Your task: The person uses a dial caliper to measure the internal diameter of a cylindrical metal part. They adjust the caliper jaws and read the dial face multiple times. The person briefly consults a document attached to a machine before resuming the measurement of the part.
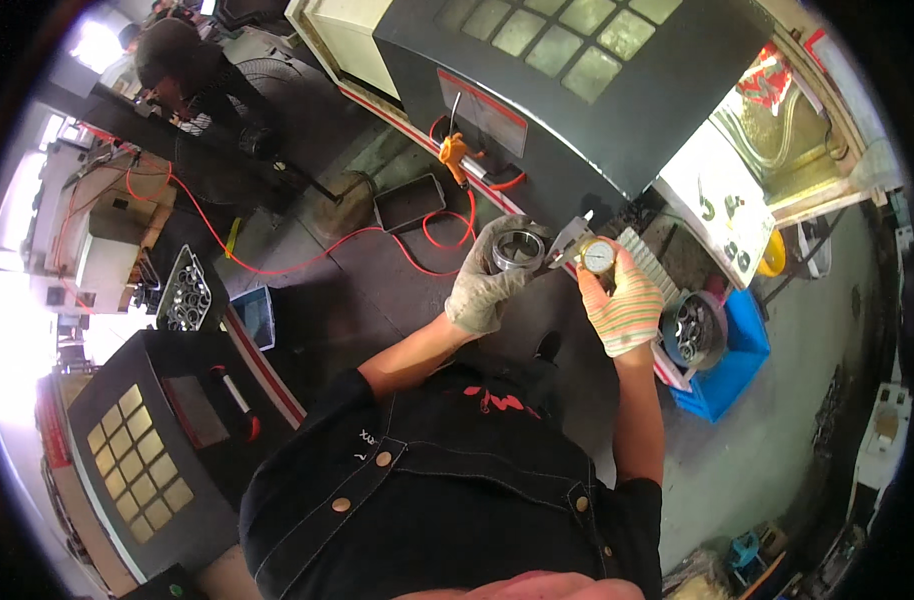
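Observation:
In front of my body, my left hand, in a soiled grey glove, is closed around a shiny metal ring. The ring's round opening faces up. Just to its right, my right hand, in a pale glove with coloured stripes, grips a dial caliper by its round white dial. The caliper's jaws point left toward the ring's edge. Whether they touch the ring I cannot tell.
A dark machine with a windowed door stands ahead, an orange air gun on its side. Red hose crosses the floor. At right, a bucket of metal rings sits by a blue crate. Another ring bin stands left; a person is far left.

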`<state>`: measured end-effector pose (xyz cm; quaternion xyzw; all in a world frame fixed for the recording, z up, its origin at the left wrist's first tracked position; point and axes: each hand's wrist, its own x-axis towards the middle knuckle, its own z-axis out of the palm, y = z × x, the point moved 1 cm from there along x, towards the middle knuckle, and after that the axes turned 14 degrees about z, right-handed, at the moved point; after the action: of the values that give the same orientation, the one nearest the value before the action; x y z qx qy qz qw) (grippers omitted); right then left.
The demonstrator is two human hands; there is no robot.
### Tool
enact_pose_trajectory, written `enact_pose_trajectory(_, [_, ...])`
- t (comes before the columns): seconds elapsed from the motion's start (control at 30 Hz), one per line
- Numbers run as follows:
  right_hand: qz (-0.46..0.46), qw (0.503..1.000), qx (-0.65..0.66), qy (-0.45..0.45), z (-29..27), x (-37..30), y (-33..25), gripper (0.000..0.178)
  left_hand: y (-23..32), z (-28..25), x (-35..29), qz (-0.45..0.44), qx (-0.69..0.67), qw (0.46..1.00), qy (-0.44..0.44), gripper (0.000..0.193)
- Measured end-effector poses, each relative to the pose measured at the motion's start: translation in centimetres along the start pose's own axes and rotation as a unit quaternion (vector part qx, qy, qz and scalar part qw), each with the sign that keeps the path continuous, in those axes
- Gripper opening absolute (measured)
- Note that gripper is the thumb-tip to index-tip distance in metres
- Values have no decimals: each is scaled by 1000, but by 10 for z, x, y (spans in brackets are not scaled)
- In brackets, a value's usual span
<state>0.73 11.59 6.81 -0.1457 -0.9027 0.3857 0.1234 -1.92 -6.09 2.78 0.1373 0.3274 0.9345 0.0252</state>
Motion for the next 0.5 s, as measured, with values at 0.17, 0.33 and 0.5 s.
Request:
enact_pose_trajectory(0.17, [24, 998, -58, -14, 6, -17, -6, 50, 3, -21, -18, -24, -89, 996, -14, 63])
enact_pose_trajectory(0.33, [-39, 984, -157, 70, -5, -16, 9, 41, 2, -7, -34, -16, -115, 993, -12, 57])
enact_pose_trajectory(0.5, [-138, 970, -183, 86, -31, -25, 19, 35, -16, 10, -43, -37, -127, 991, 9, 48])
